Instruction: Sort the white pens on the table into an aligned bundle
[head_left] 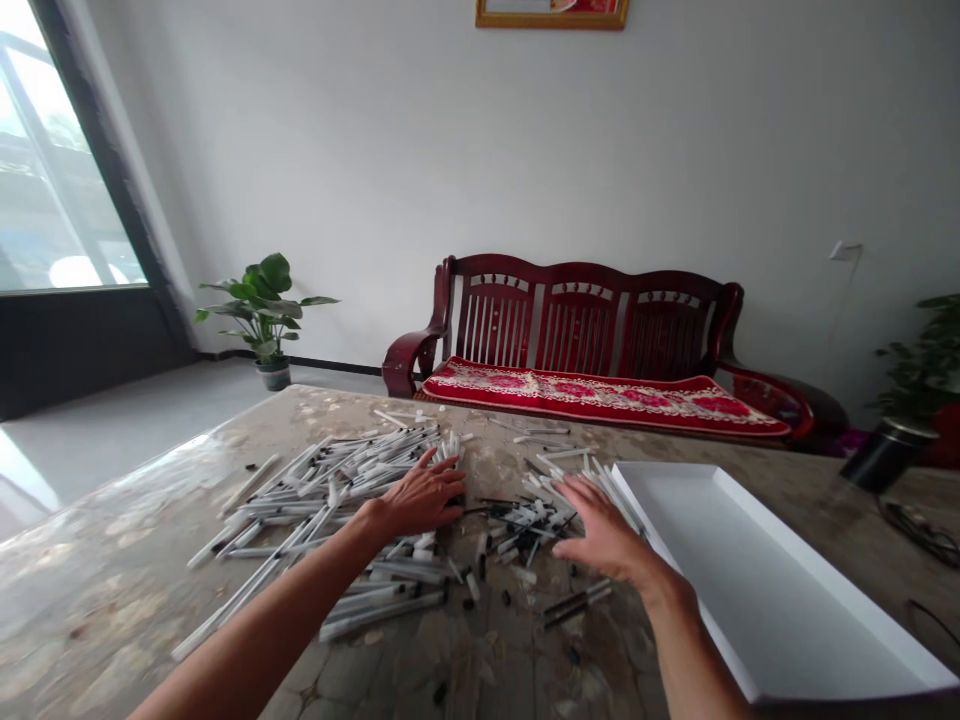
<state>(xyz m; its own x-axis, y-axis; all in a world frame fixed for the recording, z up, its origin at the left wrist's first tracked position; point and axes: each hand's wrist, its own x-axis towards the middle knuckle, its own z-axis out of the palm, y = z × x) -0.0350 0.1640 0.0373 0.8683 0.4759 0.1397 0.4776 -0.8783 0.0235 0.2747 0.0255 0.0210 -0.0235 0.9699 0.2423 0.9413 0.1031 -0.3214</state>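
A large heap of pen parts [300, 500], white and clear tubes with some black ends, lies on the left of the table. My left hand [426, 492] rests on the right edge of this heap, its fingers spread over the tubes; nothing shows gripped in it. A smaller pile of short black and white pen pieces [529, 525] sits between my two hands. My right hand [600, 525] is just right of that pile, thumb apart and fingers stretched forward over some white tubes [551, 490]. What lies under its fingers is partly hidden.
A shallow white box lid [780, 590] lies to the right of my right hand. Farther right are a dark cylinder [889, 455] and a black cable [919, 530]. Behind the patterned table [97, 590] stands a red wooden bench [577, 310]. Loose black bits lie near the front.
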